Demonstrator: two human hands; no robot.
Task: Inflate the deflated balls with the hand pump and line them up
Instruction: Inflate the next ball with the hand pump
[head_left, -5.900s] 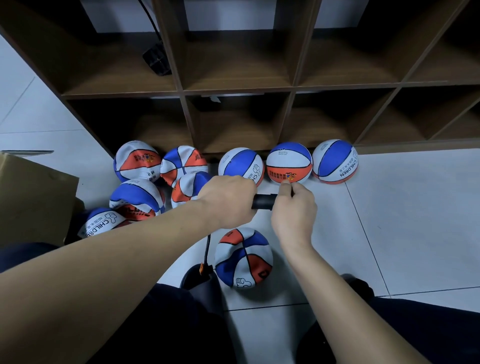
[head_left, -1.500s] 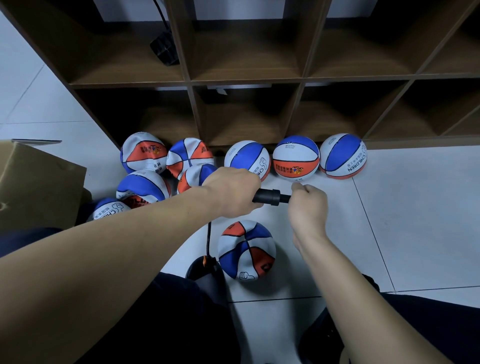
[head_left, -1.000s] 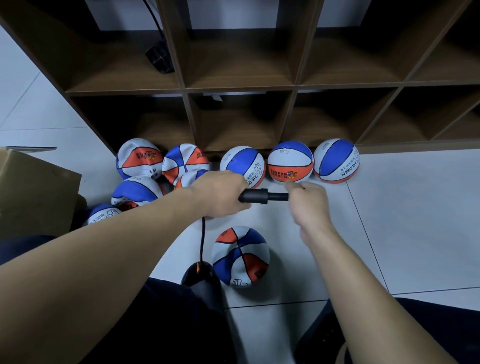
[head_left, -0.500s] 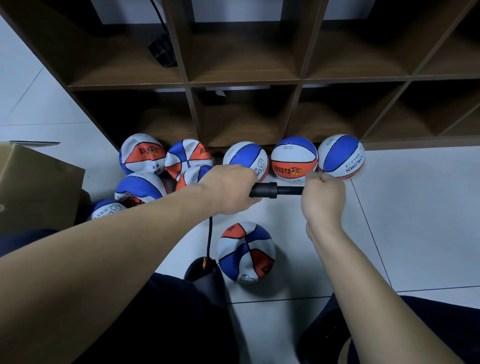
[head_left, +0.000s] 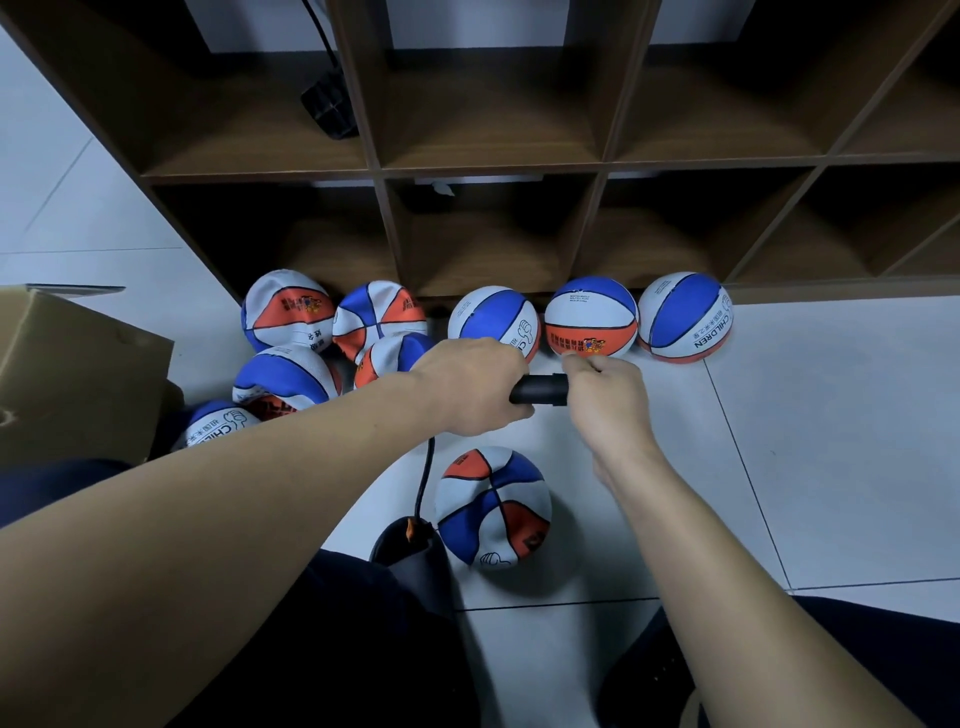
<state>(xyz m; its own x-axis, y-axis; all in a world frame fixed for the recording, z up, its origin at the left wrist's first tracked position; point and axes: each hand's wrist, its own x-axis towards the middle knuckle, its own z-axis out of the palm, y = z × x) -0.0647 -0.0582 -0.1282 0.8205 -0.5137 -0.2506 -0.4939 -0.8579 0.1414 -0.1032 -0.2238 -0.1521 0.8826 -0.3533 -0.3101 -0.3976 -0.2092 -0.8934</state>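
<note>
Two bare forearms, no sleeves showing and nothing on either wrist. Left hand (head_left: 475, 387) and right hand (head_left: 610, 397) ungloved, without rings. Dark navy trousers (head_left: 322, 649) over both legs along the bottom edge. Black shoe (head_left: 410, 551) on the left foot, with a small orange tab.

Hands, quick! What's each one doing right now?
Left hand: closed around the black pump barrel.
Right hand: closed on the pump's handle, which it hides.

L hand (head_left: 475, 387) fist curled round pump barrel (head_left: 540, 389); R hand (head_left: 605, 392) grips its handle end, knuckles up. Both forearms reach fwd, hands nearly touching.
</note>
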